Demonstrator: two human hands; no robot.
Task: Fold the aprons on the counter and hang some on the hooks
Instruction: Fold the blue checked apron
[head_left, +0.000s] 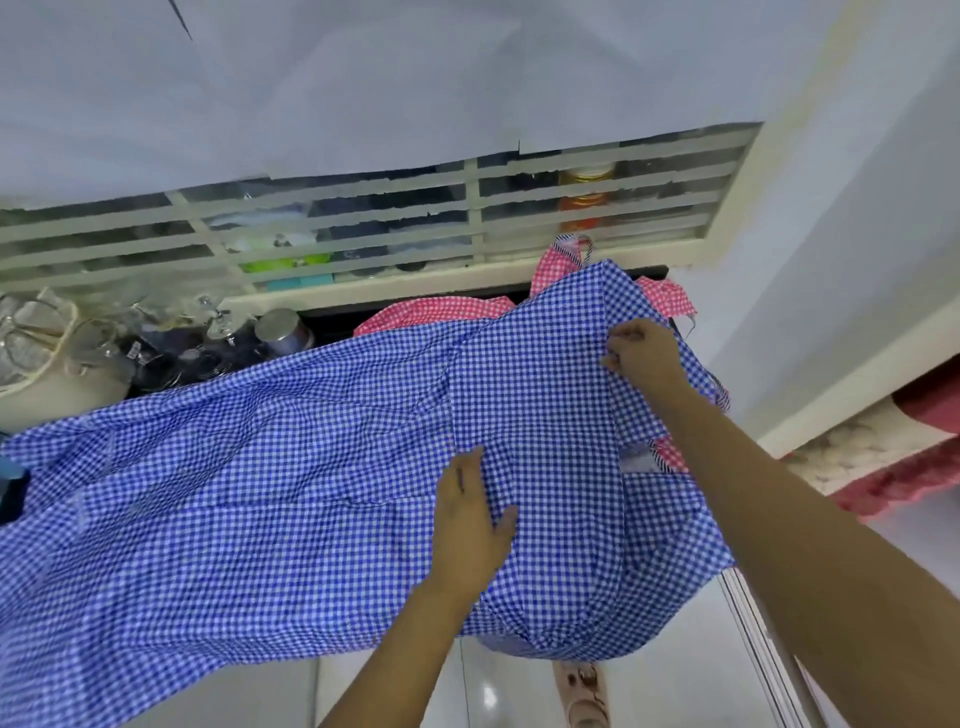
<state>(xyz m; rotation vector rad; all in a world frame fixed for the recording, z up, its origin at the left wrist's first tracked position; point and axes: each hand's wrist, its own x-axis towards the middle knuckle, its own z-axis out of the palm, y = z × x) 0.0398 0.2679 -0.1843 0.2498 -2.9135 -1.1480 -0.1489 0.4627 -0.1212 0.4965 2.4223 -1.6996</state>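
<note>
A blue-and-white checked apron lies spread wide over the counter, its near edge hanging off the front. My left hand presses flat on the cloth near the middle with fingers straight. My right hand pinches the apron's fabric at the far right, fingers curled. A red-and-white checked apron lies underneath and behind, with parts showing at the back and at the right edge. No hooks are in view.
A louvred window with jars behind it runs along the back wall. At the back left of the counter stand a cream basket, glassware and a steel tin. The white tiled floor shows below.
</note>
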